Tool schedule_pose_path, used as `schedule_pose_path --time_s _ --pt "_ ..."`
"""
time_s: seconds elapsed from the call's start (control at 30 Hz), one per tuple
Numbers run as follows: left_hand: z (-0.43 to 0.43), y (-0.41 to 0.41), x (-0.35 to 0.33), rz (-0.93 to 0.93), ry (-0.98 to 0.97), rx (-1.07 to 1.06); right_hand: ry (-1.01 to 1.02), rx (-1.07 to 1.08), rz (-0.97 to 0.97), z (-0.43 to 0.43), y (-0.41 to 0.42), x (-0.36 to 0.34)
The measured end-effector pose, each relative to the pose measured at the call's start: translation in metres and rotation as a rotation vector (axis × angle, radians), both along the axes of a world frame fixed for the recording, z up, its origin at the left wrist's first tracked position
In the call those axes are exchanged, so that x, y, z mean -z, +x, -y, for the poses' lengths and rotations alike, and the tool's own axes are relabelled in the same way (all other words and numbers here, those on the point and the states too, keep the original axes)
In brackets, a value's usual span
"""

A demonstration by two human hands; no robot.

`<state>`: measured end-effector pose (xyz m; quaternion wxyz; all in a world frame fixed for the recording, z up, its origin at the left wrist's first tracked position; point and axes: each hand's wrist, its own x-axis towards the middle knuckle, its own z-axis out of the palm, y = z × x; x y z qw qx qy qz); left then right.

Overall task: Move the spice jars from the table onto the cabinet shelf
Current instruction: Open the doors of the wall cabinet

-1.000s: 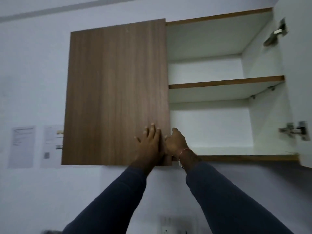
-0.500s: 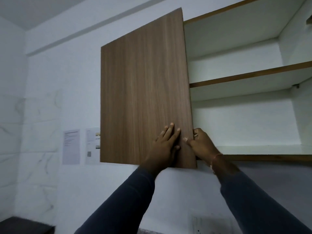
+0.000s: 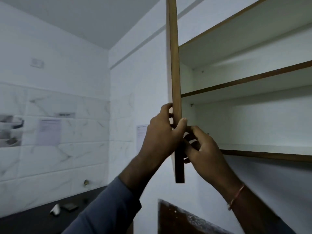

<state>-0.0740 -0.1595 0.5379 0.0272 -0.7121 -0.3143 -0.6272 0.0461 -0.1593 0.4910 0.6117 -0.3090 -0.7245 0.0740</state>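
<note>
Left hand (image 3: 162, 134): fingers and thumb clamp the cabinet door's (image 3: 174, 65) free edge. Right hand (image 3: 200, 149): fingers curled against its inner face just below, grip unclear. Door edge-on, long axis vertical. Cabinet shelf (image 3: 263, 147) lies right of both hands, right hand nearer. Spice jars not in view.

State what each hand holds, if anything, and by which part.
The left hand and the right hand both grip the cabinet door by its free edge, near the lower end.
</note>
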Motion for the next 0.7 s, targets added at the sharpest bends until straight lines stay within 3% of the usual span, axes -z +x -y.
schedule_pose_path --time_s 0.13,0.23,0.53,0.7 --pt "-0.004 -0.043 0.012 0.049 0.102 -0.202 0.079 -0.115 0.052 -0.029 -0.056 0.001" --pt "-0.014 -0.086 0.013 0.097 0.065 -0.292 0.101 -0.129 0.066 -0.058 -0.106 0.003" --pt "-0.072 -0.215 -0.003 0.248 -0.334 -0.528 0.045 0.259 0.248 -0.117 -0.262 0.000" --pt "-0.102 -0.240 -0.001 0.300 -0.365 -0.539 0.051 0.365 0.294 -0.141 -0.294 0.000"
